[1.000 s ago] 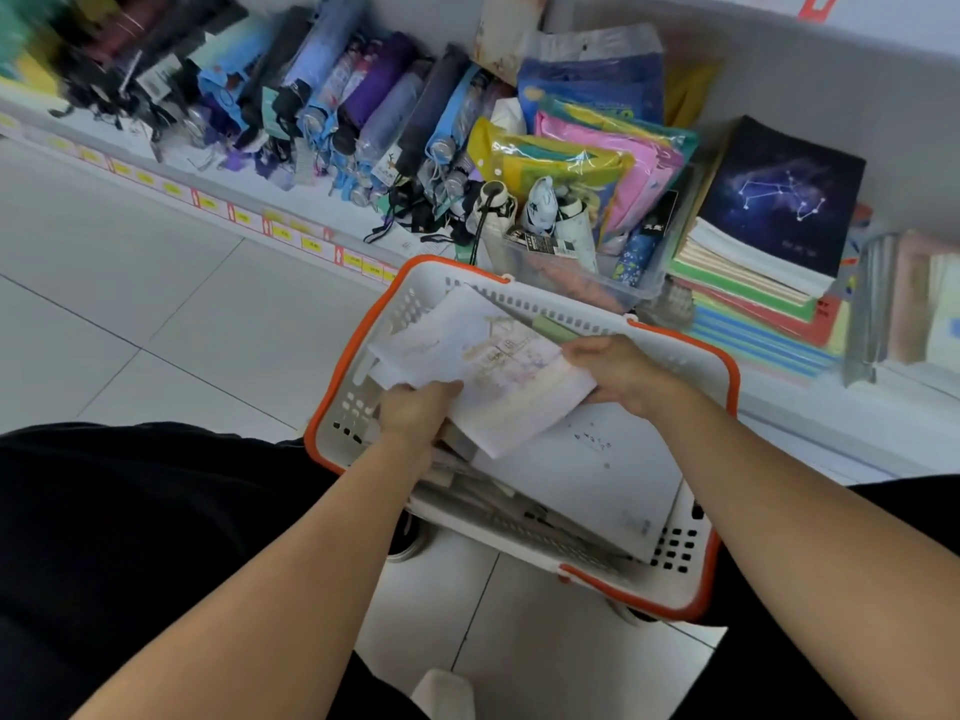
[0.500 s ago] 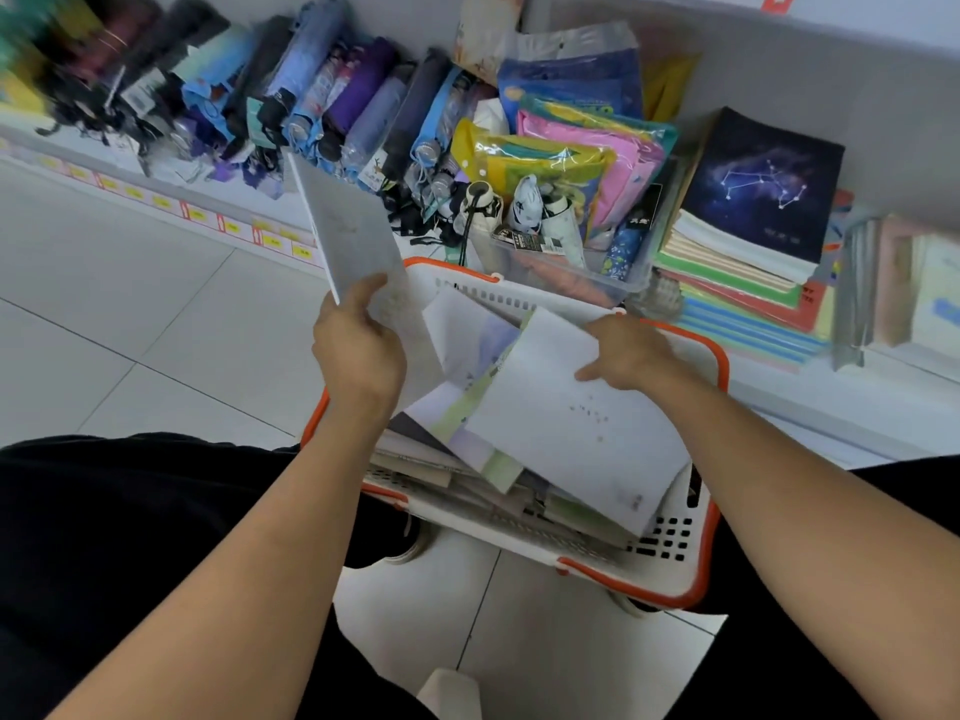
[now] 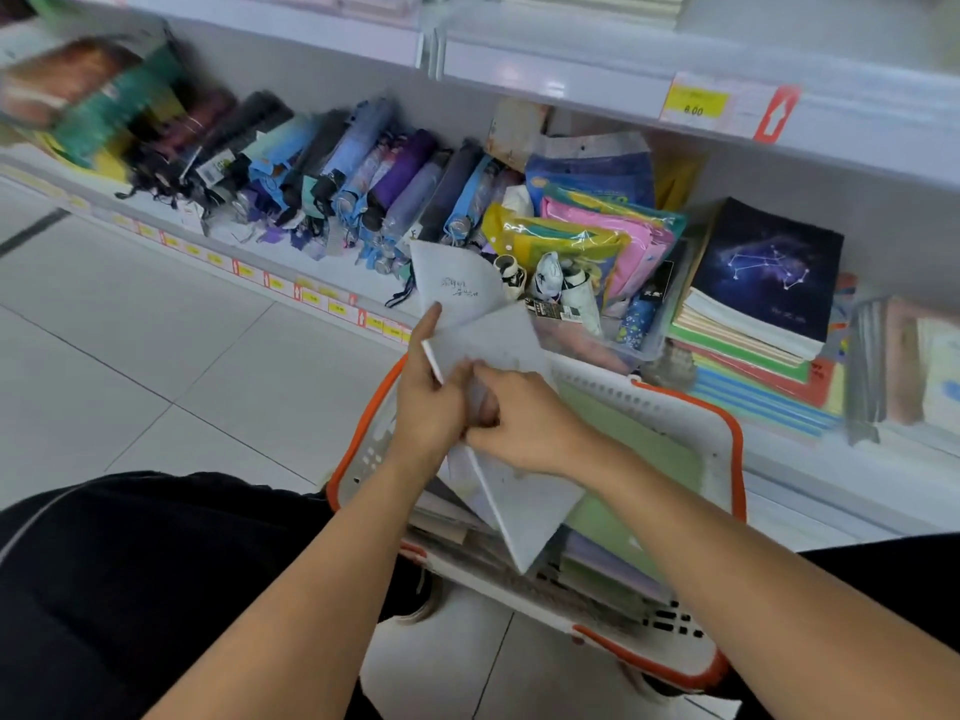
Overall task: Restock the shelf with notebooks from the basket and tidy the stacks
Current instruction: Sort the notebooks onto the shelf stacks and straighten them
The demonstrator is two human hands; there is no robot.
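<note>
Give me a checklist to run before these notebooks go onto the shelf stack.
1. Left hand grips the pale notebooks: ok.
2. Right hand also holds the bundle: ok.
3. Bundle squared up: not ok; the notebooks fan out at different angles.
4. Bundle lifted clear of the basket: not ok; its lower corner overlaps the notebooks left inside.
5. Landing spot open: ok; the constellation notebook tops the shelf stack with nothing on it.
6. Shelf stack tidy: not ok; the coloured notebooks beneath it jut out unevenly.
</note>
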